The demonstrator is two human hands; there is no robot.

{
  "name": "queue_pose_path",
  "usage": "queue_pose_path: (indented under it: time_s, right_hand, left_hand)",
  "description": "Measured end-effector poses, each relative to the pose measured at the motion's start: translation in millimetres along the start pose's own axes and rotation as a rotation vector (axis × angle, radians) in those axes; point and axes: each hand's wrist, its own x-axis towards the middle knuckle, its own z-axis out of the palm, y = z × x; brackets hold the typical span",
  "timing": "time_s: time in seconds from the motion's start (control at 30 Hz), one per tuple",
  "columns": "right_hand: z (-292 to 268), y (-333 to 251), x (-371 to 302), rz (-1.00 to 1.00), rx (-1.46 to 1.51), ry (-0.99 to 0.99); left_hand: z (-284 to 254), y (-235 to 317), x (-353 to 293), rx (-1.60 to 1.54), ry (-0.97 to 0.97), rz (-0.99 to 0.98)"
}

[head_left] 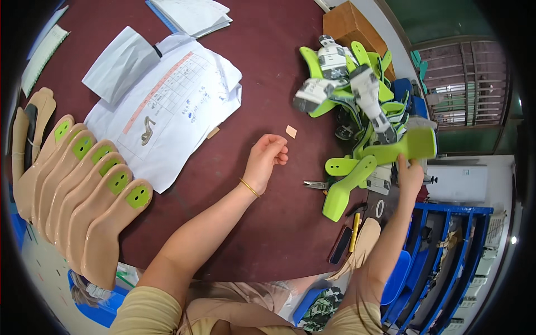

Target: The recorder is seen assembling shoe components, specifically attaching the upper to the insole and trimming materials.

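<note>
My right hand (410, 174) grips a lime-green shoe insole board (403, 148) by its wide end, at the lower edge of a heap of green insole boards (357, 95), some wrapped in printed paper. My left hand (267, 160) rests on the dark red table (268, 223) with fingers loosely curled and nothing in it. A small tan scrap (291, 132) lies just beyond its fingertips. At the left, a row of several beige insoles with green heel patches (84, 190) lies overlapped.
Printed paper sheets (167, 106) cover the table's far left. Small pliers (316, 185), a yellow pen (355, 224) and a black bar (340, 244) lie near the table's right edge. A cardboard box (349, 25) stands behind the heap. Blue shelving (446, 251) stands on the right.
</note>
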Motion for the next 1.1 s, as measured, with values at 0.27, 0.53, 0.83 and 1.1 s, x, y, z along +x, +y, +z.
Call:
queue_pose_path:
  time_s: [0.27,0.53,0.83,1.1]
  right_hand:
    - [22,-69,23,0.071,0.061,0.022]
    - [47,-181,-36,-0.495,0.549,-0.412]
    - [96,-176,-101,-0.457,0.868,-0.564]
    - [-97,-107,-180,-0.925,0.975,-1.01]
  left_hand:
    - [0,-2,-1,-0.003,-0.033,-0.025]
    - [-4,-5,2,0.085,-0.029,0.009]
    - [-2,-9,2,0.027,-0.024,0.007]
    - [-10,-8,6,0.072,-0.015,0.062]
